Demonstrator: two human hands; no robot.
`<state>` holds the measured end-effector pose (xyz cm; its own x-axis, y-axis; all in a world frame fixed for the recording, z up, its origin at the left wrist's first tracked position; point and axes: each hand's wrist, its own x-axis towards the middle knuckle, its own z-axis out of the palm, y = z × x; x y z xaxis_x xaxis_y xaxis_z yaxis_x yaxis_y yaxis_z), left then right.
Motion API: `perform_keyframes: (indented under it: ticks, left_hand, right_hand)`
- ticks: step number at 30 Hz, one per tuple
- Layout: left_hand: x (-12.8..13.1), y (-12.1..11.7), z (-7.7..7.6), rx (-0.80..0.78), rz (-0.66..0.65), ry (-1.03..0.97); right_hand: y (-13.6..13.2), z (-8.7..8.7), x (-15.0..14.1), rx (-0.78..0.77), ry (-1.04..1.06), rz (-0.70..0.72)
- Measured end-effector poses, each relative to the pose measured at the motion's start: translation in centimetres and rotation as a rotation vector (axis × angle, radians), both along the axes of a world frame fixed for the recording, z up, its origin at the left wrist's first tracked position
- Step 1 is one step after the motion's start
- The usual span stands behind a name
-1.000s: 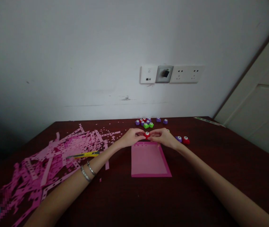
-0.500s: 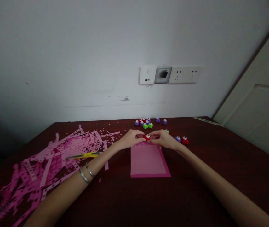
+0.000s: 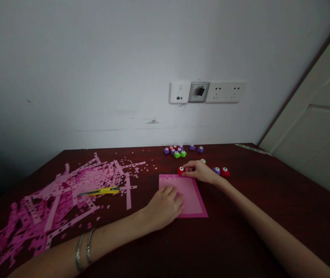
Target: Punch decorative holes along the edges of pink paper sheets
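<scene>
My left hand lies flat with its fingers on a light pink sheet of paper, covering the sheet's left part. Under that sheet a darker pink sheet shows along the right and bottom edges. A row of small punched shapes runs along the top edge. There, a small red craft punch with a white round button sits at the paper's edge. The thumb and fingers of my right hand grip it from the right side.
Several red, purple and green craft punches stand by the wall. A purple punch, a red one and a green one are near my right hand. Punched pink paper strips and a yellow utility knife lie left.
My left hand has let go of the red craft punch and moved down and toward me onto the paper. My right hand stays at the punch.
</scene>
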<state>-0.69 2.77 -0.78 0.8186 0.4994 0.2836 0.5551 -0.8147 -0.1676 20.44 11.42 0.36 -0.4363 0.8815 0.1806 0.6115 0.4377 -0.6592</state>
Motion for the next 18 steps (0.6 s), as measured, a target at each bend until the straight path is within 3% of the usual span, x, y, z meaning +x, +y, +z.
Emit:
perform_keyframes:
  ticks: [6, 18]
  left_hand:
    - [0.33, -1.27, 0.39, -0.037, -0.034, 0.017]
    - [0.25, -1.01, 0.5, -0.111, -0.028, -0.037]
  right_hand:
    - [-0.05, -0.03, -0.54, 0.055, -0.093, 0.042]
    - [-0.1, -0.43, -0.66, 0.056, -0.117, 0.055]
